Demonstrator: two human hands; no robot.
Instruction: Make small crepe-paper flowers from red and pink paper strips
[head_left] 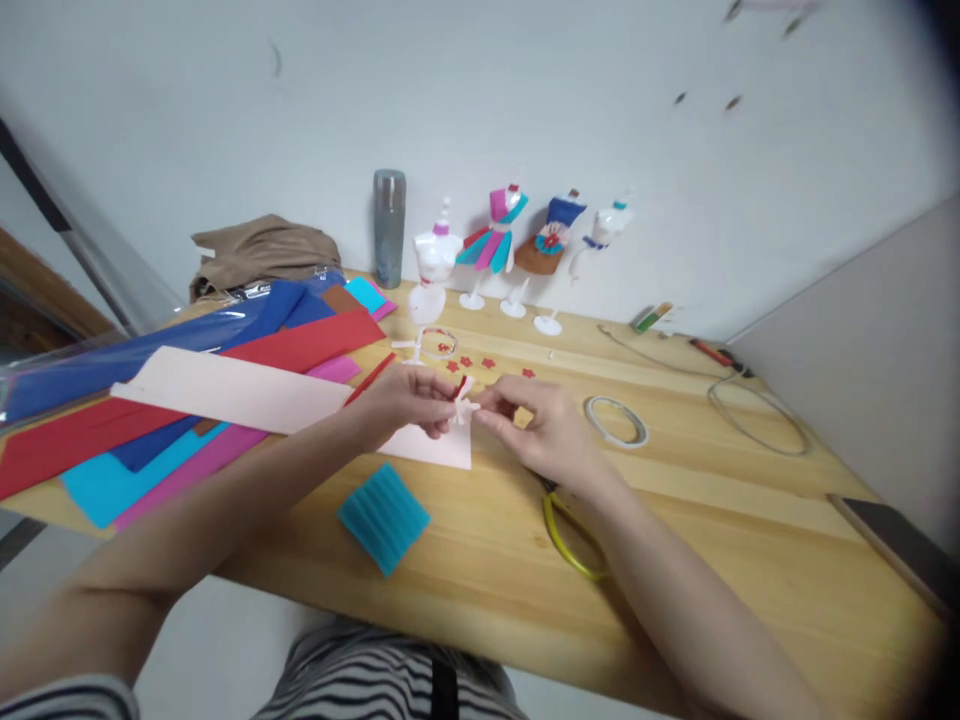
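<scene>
Between my two hands is a small pale pink crepe-paper flower (464, 409) with a bit of dark red on its upper side. My left hand (405, 402) pinches its left side between thumb and fingers. From the right, the fingertips of my right hand (541, 425) close on one of its thin pale ends. Below them lies a pale pink sheet (442, 447). Yellow-handled scissors (559, 530) rest partly under my right forearm. Nearer the table's front edge is a teal pleated paper square (384, 518).
Strips of coloured paper (247, 385) overlap on the left. At the back stand a grey bottle (388, 230) and several small white dress forms, one with a pink-and-teal dress (499, 235). Red paper flowers (488, 363), a tape roll (616, 422), a cable (757, 425) and a phone (900, 550) lie about.
</scene>
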